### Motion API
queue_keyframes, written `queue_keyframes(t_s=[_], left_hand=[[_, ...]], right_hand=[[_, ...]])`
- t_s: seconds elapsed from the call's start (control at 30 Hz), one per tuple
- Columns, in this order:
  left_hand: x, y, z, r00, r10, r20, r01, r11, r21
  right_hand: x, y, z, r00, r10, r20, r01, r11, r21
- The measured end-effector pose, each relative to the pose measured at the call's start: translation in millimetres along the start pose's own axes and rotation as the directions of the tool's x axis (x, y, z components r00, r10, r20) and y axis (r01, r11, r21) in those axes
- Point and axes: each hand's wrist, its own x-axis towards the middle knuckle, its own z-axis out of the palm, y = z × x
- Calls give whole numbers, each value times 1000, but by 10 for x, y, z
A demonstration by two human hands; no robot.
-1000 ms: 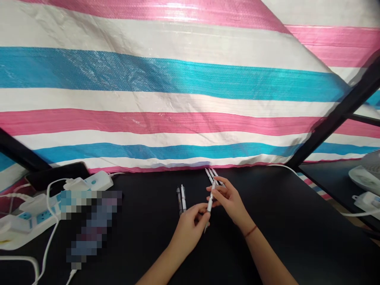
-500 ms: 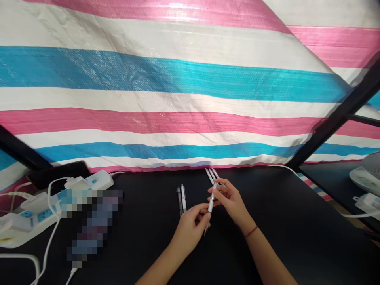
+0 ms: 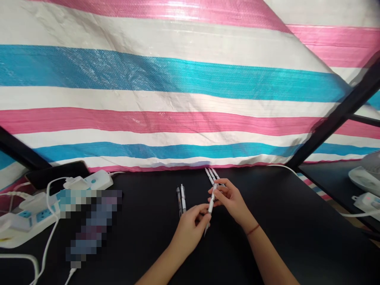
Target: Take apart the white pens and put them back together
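facing a big striped tarp (image 3: 166, 91) in pink, white & blue, hanging behind the black table (image 3: 267, 237), w/ a dark metal frame bar (image 3: 335, 114) running diagonally on yr rt. at the table's left end: a white power strip (image 3: 29, 221), a 2nd power strip (image 3: 99, 180), a dark phone (image 3: 56, 174) just behind it, white cables (image 3: 49, 221) & a pixelated object (image 3: 92, 225) too blurred to name. farther rt, past the table edge, a 3rd power strip (image 3: 366, 202) sits on a lower dark surface.

mid-table, yr 2 hands are close together, w/ the pen (image 3: 211, 206) btwn them, tilted, tip down. yr right hand (image 3: 230, 200) has thumb & forefinger pinching its upper barrel, other fingers (image 3: 221, 202) loosely curled, not pressed tight. yr left hand (image 3: 188, 229) is just below, fingers (image 3: 202, 209) curled & together, tips at or just beside the lower barrel; can't tell if they grip it. a red cord bracelet (image 3: 253, 229) is on yr right wrist.

3 pens (image 3: 211, 176) lie side by side on the table just past yr right fingers. 2 more pens (image 3: 181, 200), 1 dark & 1 white, lie side by side just left of yr left fingers.
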Motion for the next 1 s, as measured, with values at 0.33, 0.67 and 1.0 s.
queue_keyframes(t_s=[0.33, 0.67, 1.0], left_hand=[[15, -20, -18, 1000, -13, -19, 13, 999, -40], [90, -111, -121, 936, -53, -347, -31, 972, -232], [102, -86, -178, 928, 87, -363, -61, 995, 82]], right_hand=[[46, 83, 35, 998, 11, -67, -10, 1000, 20], [-63, 48, 185, 964, 12, 265, 93, 920, -381], [27, 89, -195, 990, -141, 24, 119, 715, -689]])
